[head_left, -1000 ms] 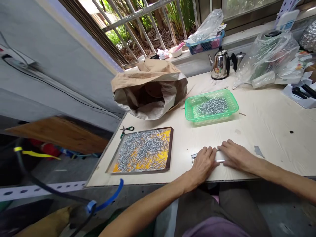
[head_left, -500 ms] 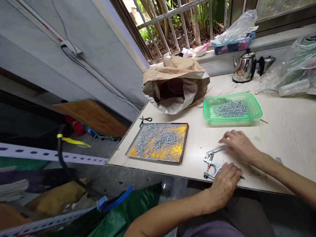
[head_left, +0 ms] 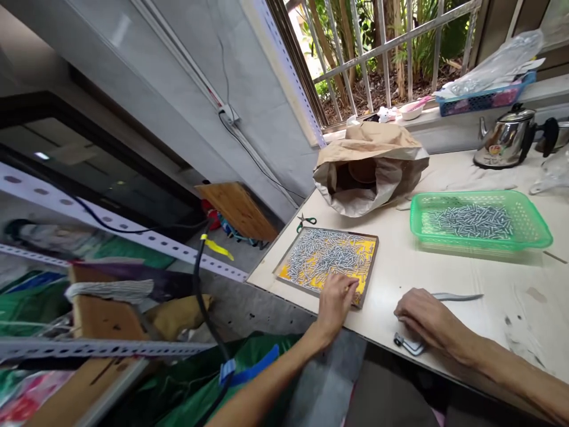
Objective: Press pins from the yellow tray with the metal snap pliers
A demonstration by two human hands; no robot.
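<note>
My left hand [head_left: 336, 301] is over the front right corner of a shallow tray [head_left: 365, 293] with a yellow bottom, its fingers curled and fingertips pinched together. Whatever may be between them is too small to make out. Small silvery metal pins [head_left: 329, 258] are scattered across the tray. At the table's front edge, my right hand [head_left: 429, 320] curls over metal pliers [head_left: 413, 346] with a C-shaped jaw, hiding their middle. One grey handle [head_left: 457, 296] sticks out beyond the knuckles.
A green perforated basket [head_left: 480, 243] holds more metal pins. Green-handled scissors [head_left: 306, 221] lie behind the tray. Further back are an open brown paper bag [head_left: 373, 154] and a steel kettle [head_left: 507, 139]. A black cable [head_left: 202, 296] hangs left of the table.
My left hand has gone from the pliers to the tray of pins. My right hand now covers the pliers. The view has turned left, so the table appears further right.
</note>
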